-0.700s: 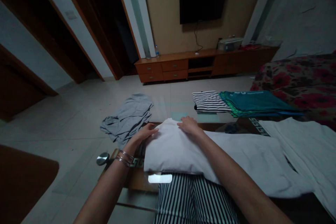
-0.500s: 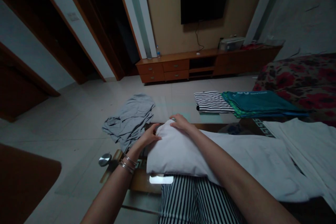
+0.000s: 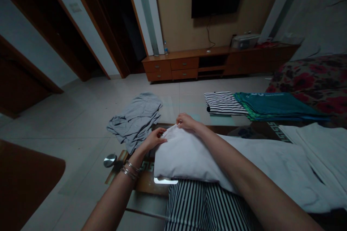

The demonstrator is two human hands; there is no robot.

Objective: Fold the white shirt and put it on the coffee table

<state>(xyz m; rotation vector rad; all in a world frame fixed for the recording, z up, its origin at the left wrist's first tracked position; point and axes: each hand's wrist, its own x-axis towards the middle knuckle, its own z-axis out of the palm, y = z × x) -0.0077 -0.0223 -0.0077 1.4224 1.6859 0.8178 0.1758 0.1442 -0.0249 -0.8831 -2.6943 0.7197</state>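
Observation:
A white garment (image 3: 187,155) lies in a long folded strip across the glass-topped table (image 3: 149,186), its near end puffed up in front of me. My right hand (image 3: 186,121) pinches the far edge of this end between thumb and fingers. At its left corner is my left hand (image 3: 155,139), thumb over the cloth and fingers curled at the edge, partly hidden. Metal bangles circle my left wrist. Farther right, the white cloth spreads out wider (image 3: 317,140); whether it is one piece cannot be told.
Crumpled grey clothing (image 3: 138,117) lies beyond my left hand. Past the table's far side are a folded black-and-white striped cloth (image 3: 223,103) and a teal folded stack (image 3: 273,104). A round metal table fitting (image 3: 110,160) is at left. A wooden TV cabinet (image 3: 184,68) stands against the wall.
My right hand's fingers have closed from a spread pose onto the garment's far edge. The left hand stays at the corner. The view has shifted slightly.

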